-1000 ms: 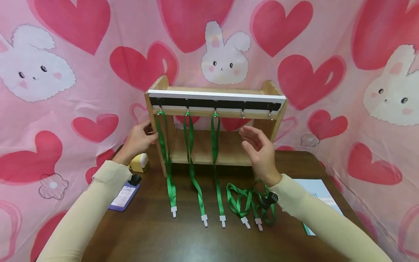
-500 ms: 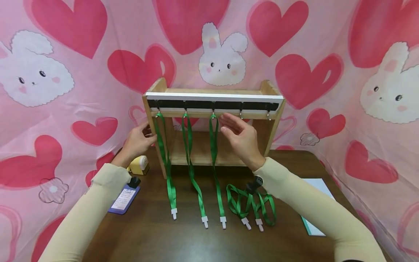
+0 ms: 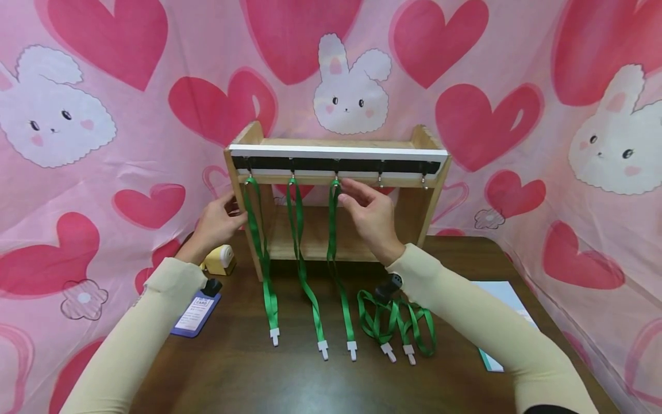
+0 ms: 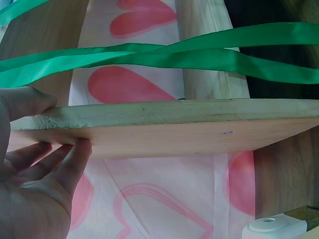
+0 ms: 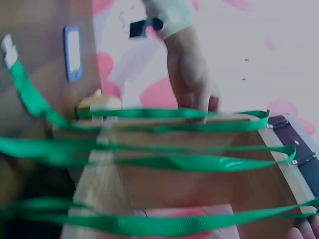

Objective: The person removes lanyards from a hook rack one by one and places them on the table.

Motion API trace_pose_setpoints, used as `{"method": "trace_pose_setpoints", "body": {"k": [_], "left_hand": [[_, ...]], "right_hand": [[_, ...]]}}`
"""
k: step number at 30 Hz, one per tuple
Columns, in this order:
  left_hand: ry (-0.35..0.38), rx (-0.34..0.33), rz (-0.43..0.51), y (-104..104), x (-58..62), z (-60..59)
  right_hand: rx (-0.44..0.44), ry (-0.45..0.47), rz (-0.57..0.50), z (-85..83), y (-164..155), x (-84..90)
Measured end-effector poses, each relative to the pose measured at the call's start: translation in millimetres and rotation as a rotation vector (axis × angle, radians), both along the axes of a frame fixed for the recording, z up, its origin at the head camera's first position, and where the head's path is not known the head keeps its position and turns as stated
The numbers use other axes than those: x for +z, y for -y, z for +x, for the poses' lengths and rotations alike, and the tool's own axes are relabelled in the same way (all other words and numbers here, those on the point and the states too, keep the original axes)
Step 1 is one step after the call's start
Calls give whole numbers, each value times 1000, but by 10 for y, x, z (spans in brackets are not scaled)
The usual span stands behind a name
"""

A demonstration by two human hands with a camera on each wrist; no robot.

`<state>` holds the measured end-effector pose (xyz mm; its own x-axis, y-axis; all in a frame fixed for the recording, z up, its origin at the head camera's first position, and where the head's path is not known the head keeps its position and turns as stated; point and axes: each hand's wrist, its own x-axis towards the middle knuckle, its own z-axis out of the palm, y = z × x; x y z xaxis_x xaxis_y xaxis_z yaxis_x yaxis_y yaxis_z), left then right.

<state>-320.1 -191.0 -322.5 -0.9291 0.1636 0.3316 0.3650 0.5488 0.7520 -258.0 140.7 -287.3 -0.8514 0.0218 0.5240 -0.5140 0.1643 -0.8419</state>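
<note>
The right hand (image 3: pixel 371 217) pinches the top loop of the third lanyard (image 3: pixel 337 253) just under its hook, so this grip is closed on the strap. The left hand (image 3: pixel 217 221) clasps the left side panel of the rack (image 3: pixel 338 152), thumb on the front edge and fingers behind it, as the left wrist view shows. Five hooks hang from the black strip along the rack's front; the three nearest the left hand carry green lanyards, and the two beyond the right hand are bare. Two more lanyards lie in a heap (image 3: pixel 395 325) on the worktop (image 3: pixel 248 374) below the right wrist, which makes five in all, each ending in a white clip. Below the left forearm lies a purple card holder (image 3: pixel 196 312) whose label reads "CARD"; the smaller print is too fine to read. A yellow tape dispenser (image 3: pixel 221 259) sits just under the left hand. A white sheet (image 3: pixel 499 290) lies to the right of the right forearm.
</note>
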Motion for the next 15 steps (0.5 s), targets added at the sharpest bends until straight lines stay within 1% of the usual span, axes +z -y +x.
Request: {"method": "trace_pose_setpoints", "body": {"k": [4, 7, 11, 15], "left_hand": [[0, -2, 0, -1, -18, -5], [4, -1, -2, -3, -19, -8], [3, -2, 2, -6, -9, -20], [-7, -2, 7, -8, -9, -27]], "right_hand": [[-36, 62, -85, -12, 110, -35], [-65, 86, -127, -42, 175, -60], [-91, 82, -148, -65, 218, -66], [-96, 86, -147, -62, 234, -48]]}}
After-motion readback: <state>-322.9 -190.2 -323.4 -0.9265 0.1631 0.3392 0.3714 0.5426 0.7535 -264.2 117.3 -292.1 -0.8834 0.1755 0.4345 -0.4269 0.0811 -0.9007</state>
